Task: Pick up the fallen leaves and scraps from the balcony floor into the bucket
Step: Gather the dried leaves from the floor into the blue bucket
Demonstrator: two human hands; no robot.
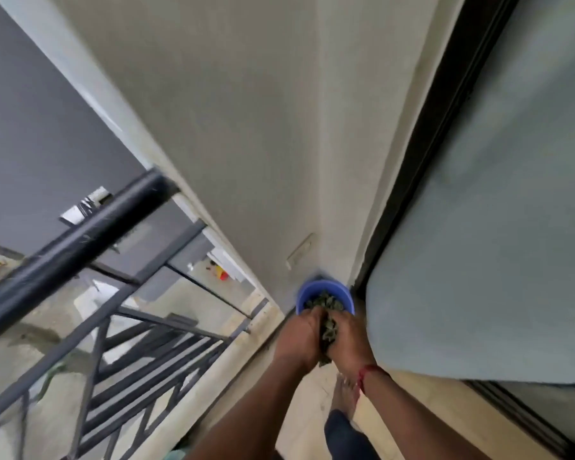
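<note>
Both our left hand [302, 338] and right hand [349, 340] clamp a clump of leaves [330, 328] at the bucket [345, 293] rim; we should part them only once over its mouth.

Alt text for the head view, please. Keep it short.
The left hand and right hand hold a clump of dark leaves between them at the near rim of a blue bucket that already holds leaves. The bucket sits in a corner between a pale wall and a dark door frame; a dark metal railing runs along the left.
</note>
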